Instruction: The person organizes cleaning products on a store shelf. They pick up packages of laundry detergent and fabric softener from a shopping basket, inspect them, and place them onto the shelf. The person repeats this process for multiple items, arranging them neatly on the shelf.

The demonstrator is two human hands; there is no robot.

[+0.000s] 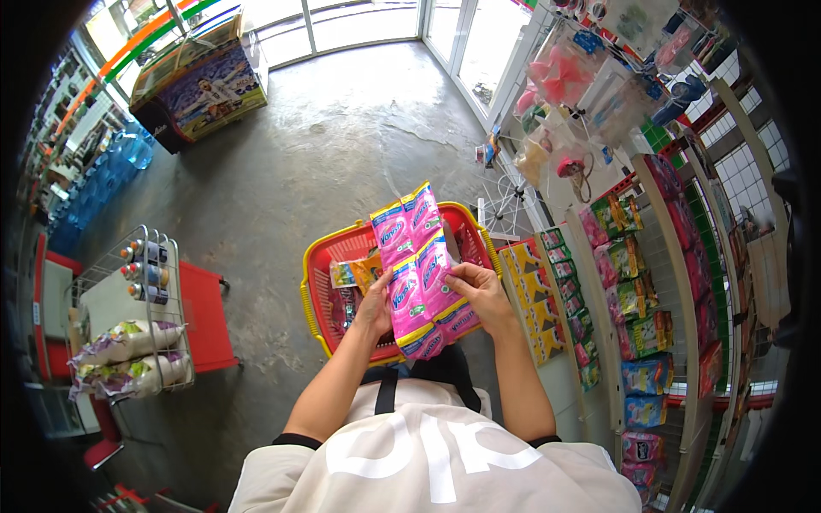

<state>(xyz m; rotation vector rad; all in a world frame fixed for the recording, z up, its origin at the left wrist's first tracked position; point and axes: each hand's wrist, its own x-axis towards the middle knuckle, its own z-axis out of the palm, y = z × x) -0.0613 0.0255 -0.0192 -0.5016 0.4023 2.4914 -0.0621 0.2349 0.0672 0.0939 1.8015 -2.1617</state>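
Note:
A strip of pink Vanish sachets [420, 272], joined in two columns with yellow bands, spans the space between my hands. My left hand [375, 306] grips its left edge, while my right hand [482, 296] pinches the right edge between thumb and fingers. Below it sits a red plastic shopping basket [319, 256] with yellow handles folded out along its rim. Inside the basket, left of the sachets, lie an orange-yellow packet [367, 269] and some dark packaging I cannot make out. The sachets hide much of the basket's inside.
Shelves of hanging sachets [632, 282] line my right, with bagged goods [564, 83] hanging farther up. At left stands a wire rack [154, 308] holding spray cans [146, 272] and white-purple bags [131, 359]. A chest freezer [205, 83] and blue water bottles [102, 186] stand farther off.

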